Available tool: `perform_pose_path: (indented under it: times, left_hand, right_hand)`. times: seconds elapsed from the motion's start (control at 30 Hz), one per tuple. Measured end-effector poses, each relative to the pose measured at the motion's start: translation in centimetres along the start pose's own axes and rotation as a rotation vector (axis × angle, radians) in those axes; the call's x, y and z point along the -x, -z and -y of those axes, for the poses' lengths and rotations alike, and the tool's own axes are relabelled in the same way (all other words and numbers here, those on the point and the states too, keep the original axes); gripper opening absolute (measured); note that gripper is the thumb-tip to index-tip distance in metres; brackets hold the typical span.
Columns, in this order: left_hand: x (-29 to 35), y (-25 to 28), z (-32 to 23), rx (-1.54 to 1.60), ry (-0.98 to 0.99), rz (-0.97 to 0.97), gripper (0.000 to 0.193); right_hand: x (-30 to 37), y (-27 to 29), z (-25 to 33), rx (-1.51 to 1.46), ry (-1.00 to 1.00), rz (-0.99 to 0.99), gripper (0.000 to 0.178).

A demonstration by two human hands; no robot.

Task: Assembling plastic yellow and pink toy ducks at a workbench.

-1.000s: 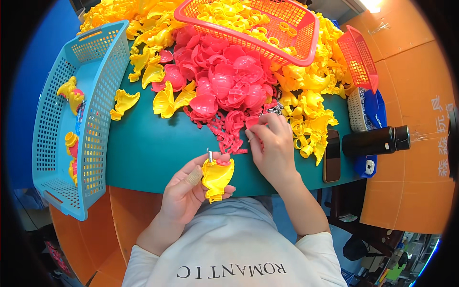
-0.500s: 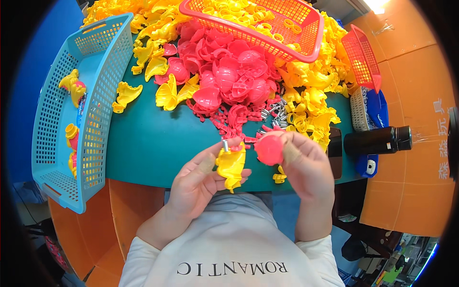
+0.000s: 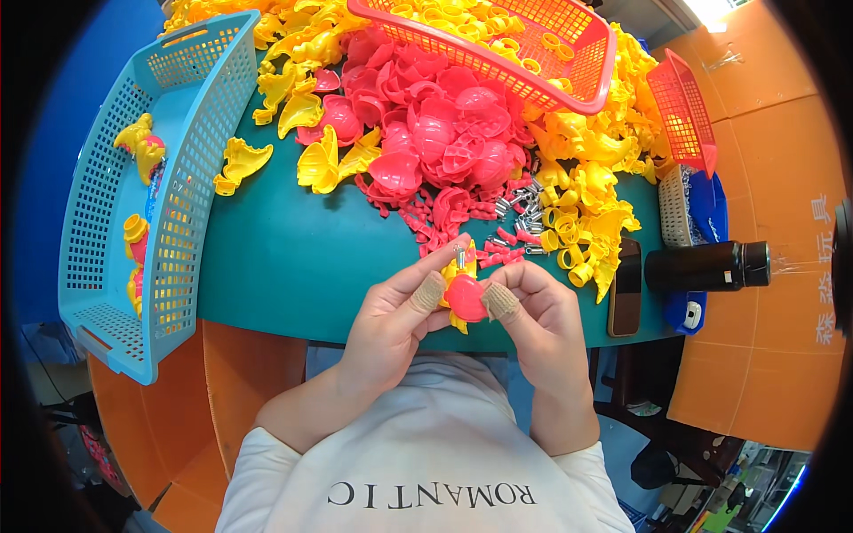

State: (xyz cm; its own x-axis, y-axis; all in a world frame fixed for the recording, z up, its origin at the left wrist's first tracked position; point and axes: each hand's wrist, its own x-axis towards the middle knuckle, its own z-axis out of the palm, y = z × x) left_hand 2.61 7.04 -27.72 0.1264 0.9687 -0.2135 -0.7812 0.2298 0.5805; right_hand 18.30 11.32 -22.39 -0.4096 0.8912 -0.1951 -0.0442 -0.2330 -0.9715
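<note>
1. Grip of the left hand (image 3: 389, 322) clasps the yellow shell piece (image 3: 451, 270); I read its long axis as pointing away from me.
2. Right hand (image 3: 544, 327) pinches the red shell piece (image 3: 465, 298) by its right edge, over the yellow one, between both thumbs.
3. Beyond, metal pins (image 3: 522, 206) lie on the counter (image 3: 293, 258).

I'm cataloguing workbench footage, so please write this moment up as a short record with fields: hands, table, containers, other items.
Left hand: holds a yellow shell piece; a small metal cylinder stands out at its top
Right hand: pinches the edge of a rounded pink piece, in front of the yellow one
Thumbs: both wrapped in tan tape
Table: green; pink pile between yellow parts
Containers: blue basket at left; red basket at the back
Other items: phone, black bottle, at right
</note>
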Motion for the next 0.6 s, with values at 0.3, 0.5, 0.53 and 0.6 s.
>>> perform_pose_path:
  times: [0.3, 0.5, 0.53, 0.6]
  left_hand:
    - [-0.3, 0.0, -0.2, -0.072, -0.001, 0.038, 0.046]
    - [-0.6, 0.1, -0.3, -0.038, -0.008, 0.02, 0.047]
    - [-0.6, 0.2, -0.3, -0.022, -0.001, -0.007, 0.047]
    - [-0.7, 0.3, -0.3, -0.008, 0.006, -0.033, 0.047]
  right_hand:
    - [-0.8, 0.5, 1.1, 0.006, -0.087, 0.061, 0.014]
    - [-0.3, -0.4, 0.4, 0.088, 0.01, 0.037, 0.015]
    - [-0.1, -0.7, 0.0, 0.088, 0.01, 0.038, 0.015]
    - [0.0, -0.8, -1.2, 0.542, 0.395, 0.02, 0.015]
